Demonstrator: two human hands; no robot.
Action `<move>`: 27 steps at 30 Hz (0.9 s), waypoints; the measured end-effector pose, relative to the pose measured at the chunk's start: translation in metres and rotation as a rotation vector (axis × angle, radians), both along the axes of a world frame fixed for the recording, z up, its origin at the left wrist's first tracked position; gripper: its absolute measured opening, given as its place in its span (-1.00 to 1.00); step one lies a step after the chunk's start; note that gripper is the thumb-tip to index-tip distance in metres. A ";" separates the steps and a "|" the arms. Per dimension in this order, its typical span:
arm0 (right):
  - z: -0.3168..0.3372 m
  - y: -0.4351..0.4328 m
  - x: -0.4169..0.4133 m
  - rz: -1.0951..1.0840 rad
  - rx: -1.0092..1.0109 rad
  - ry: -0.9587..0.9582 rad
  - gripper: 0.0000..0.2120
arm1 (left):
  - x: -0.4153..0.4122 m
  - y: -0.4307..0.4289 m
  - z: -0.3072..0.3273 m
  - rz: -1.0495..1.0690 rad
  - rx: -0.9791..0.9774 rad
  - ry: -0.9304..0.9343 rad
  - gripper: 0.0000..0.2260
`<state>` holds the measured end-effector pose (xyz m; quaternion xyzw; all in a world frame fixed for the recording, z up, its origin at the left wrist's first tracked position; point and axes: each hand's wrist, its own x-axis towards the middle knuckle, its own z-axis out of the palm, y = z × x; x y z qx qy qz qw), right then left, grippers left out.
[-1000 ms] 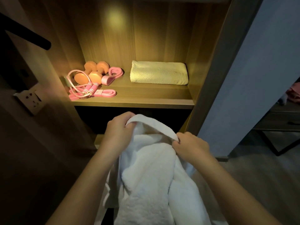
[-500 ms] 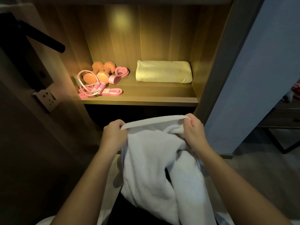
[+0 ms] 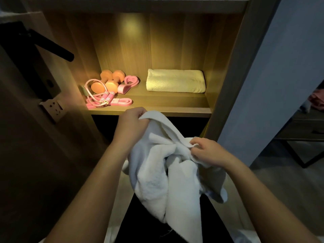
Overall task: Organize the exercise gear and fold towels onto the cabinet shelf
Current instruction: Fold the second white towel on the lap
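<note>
A white towel (image 3: pixel 157 174) hangs loose and bunched in front of the cabinet, below the lit shelf (image 3: pixel 175 112). My left hand (image 3: pixel 130 125) grips its top edge just below the shelf's front lip. My right hand (image 3: pixel 208 151) pinches another part of the edge lower and to the right. On the shelf lies a folded pale yellow towel (image 3: pixel 175 81) at the right. At the left sit two orange dumbbells (image 3: pixel 107 81), a pink jump rope (image 3: pixel 103 97), a pink resistance band (image 3: pixel 122 102) and a pink heart-shaped grip piece (image 3: pixel 129 83).
The cabinet's right side panel (image 3: pixel 226 85) borders a grey-blue wall (image 3: pixel 280 85). A wall socket (image 3: pixel 53 107) and a black bar (image 3: pixel 52 48) are at the left. The compartment (image 3: pixel 150 125) under the shelf is dark. A dark metal-framed table (image 3: pixel 308 141) stands at the right.
My left hand has risen toward the shelf edge with the towel's edge. My right hand has dropped lower and to the right, so the held edge now slopes instead of lying level.
</note>
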<state>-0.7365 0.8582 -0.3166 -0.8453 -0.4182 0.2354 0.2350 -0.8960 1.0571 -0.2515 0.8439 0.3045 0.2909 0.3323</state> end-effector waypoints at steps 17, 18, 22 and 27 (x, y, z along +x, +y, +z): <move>-0.038 0.002 -0.018 0.297 -0.298 0.080 -0.91 | -0.014 -0.023 -0.075 -0.359 -0.144 0.826 -0.67; -0.027 0.002 -0.018 0.302 -0.352 0.095 -0.90 | -0.013 -0.020 -0.066 -0.406 -0.167 0.869 -0.65; 0.010 -0.004 -0.021 0.337 -0.585 0.468 -0.85 | -0.017 -0.016 -0.024 -0.721 -0.417 1.080 -0.59; 0.033 -0.017 -0.022 0.361 -0.610 0.328 -0.61 | -0.019 -0.014 -0.008 -0.670 -0.244 1.040 -0.73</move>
